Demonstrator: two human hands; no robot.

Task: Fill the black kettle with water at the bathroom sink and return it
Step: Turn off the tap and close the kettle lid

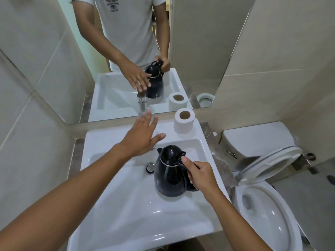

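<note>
The black kettle [169, 171] stands upright inside the white sink [112, 205], lid closed, spout pointing away from me. My right hand [198, 173] grips its handle, thumb resting on the lid catch. My left hand [143, 134] reaches forward with fingers spread, over the back of the basin. Its fingertips are at the chrome tap [142, 104], which it largely hides. No water is visibly running. The round drain plug [150, 167] shows just left of the kettle.
A toilet paper roll [184, 123] stands on the sink's back right corner. A mirror [126, 51] fills the wall behind. A toilet [268, 214] with its seat and lid raised sits close on the right. Tiled walls close in on the left.
</note>
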